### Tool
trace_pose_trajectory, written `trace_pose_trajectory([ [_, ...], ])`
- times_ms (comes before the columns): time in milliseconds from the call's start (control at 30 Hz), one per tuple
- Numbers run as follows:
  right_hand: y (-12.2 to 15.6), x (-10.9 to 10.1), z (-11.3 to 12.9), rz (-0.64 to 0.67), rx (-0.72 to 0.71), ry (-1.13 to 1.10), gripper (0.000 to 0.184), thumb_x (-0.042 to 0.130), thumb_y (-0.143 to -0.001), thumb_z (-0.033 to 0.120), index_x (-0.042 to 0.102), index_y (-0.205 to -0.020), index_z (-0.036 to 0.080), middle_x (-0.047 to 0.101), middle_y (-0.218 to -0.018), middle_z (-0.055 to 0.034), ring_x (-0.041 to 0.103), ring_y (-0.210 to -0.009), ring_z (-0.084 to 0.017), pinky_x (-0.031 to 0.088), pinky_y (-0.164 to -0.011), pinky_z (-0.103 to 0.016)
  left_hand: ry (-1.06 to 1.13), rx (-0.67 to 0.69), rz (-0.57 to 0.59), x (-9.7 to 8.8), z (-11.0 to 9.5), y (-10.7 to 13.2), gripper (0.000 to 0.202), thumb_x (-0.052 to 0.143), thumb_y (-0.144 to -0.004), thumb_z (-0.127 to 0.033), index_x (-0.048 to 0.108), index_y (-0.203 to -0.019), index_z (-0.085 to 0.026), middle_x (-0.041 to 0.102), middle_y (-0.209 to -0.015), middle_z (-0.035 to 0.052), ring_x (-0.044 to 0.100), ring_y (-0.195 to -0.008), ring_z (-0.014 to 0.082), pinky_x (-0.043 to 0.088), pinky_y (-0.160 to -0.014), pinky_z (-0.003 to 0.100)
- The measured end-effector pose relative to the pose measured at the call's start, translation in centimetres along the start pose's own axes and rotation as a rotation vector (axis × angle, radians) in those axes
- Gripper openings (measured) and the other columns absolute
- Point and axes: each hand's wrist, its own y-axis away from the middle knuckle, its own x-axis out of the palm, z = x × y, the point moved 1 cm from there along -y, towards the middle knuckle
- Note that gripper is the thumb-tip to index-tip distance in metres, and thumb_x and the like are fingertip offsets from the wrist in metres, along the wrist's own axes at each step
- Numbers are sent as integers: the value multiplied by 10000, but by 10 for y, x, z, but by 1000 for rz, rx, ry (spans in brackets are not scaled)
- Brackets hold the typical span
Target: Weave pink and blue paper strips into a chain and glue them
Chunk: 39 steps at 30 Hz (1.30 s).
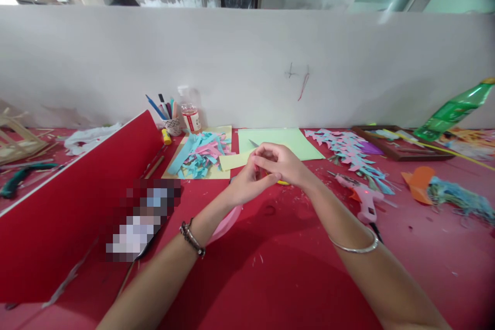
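Note:
My left hand (245, 180) and my right hand (282, 161) meet over the middle of the red table, fingers curled and fingertips together. Whatever is pinched between them is hidden. A pale yellow paper strip (233, 161) shows just left of the fingers; I cannot tell whether it is held or lies behind. Past the hands, a metal blade tip (253, 143) pokes out, and a bit of yellow handle (283, 182) shows below the right palm. Under my left wrist is a pink curved piece (226, 225), partly covered.
Cut paper strips (204, 152) lie on a yellow sheet, beside a light green sheet (278, 144). At right are a pink-and-blue paper fringe (348, 147), a pink glue gun (366, 198) and a leaning green bottle (450, 113). A red board (88, 185) stands at left.

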Motion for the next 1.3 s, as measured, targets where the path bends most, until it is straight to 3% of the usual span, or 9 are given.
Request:
trace_pose_trajectory([
  [133, 0, 2, 1, -2, -32, 24, 202, 495, -760, 362, 520, -743, 162, 565, -710, -12, 528, -612, -104, 421, -592, -242, -33, 44, 17, -1, 3, -1, 360, 511, -645, -138, 413, -990, -169, 406, -713, -21, 363, -539, 69, 343, -466, 202],
  [267, 0, 2, 0, 19, -58, -12, 203, 467, -782, 340, 513, -706, 158, 551, -683, -7, 515, -592, -96, 412, -574, -232, 8, -16, 47, 0, 4, -1, 415, 473, -635, -101, 377, -1034, -158, 391, -711, -31, 364, -535, 63, 348, -480, 198],
  [433, -2, -1, -2, 9, -90, -57, 209, 459, -793, 331, 506, -683, 160, 499, -625, 20, 466, -567, -77, 374, -538, -206, 31, -26, -31, -3, 1, -1, 288, 465, -734, -226, 417, -1011, -162, 454, -748, -1, 456, -691, 108, 395, -608, 216],
  [533, -4, -2, -3, -46, -94, -95, 229, 453, -799, 344, 489, -657, 168, 452, -587, 42, 418, -518, -60, 346, -499, -192, 52, -79, -74, -5, 2, -2, 243, 409, -792, -325, 444, -977, -170, 440, -637, -18, 444, -611, 104, 370, -558, 213],
  [667, -4, -2, -5, -94, -86, -169, 249, 478, -781, 385, 472, -644, 177, 431, -542, 59, 386, -458, -48, 305, -439, -185, 128, -79, -43, -8, 4, -3, 235, 378, -817, -405, 444, -849, -182, 346, -546, -53, 332, -470, 72, 286, -457, 200],
  [833, -4, 1, -7, -148, -104, -232, 288, 475, -776, 430, 447, -627, 185, 423, -488, 65, 355, -414, -43, 273, -400, -182, 263, -44, -15, -6, -1, -3, 279, 374, -817, -446, 407, -752, -177, 386, -609, -35, 293, -458, 53, 243, -429, 195],
  [1000, -4, 3, -7, -144, -77, -305, 255, 467, -790, 386, 438, -631, 188, 422, -469, 71, 326, -378, -35, 225, -363, -175, 381, -134, -43, -3, -2, -2, 316, 344, -825, -463, 410, -720, -172, 385, -614, -35, 226, -423, 35, 201, -407, 181],
  [1300, -3, 5, -4, -169, 14, -193, 251, 483, -751, 302, 405, -548, 177, 369, -435, 79, 338, -400, -41, 289, -428, -189, 186, -308, -274, -10, 3, -5, 343, 368, -808, -396, 520, -630, -145, 511, -581, 19, 456, -502, 93, 347, -433, 192],
])
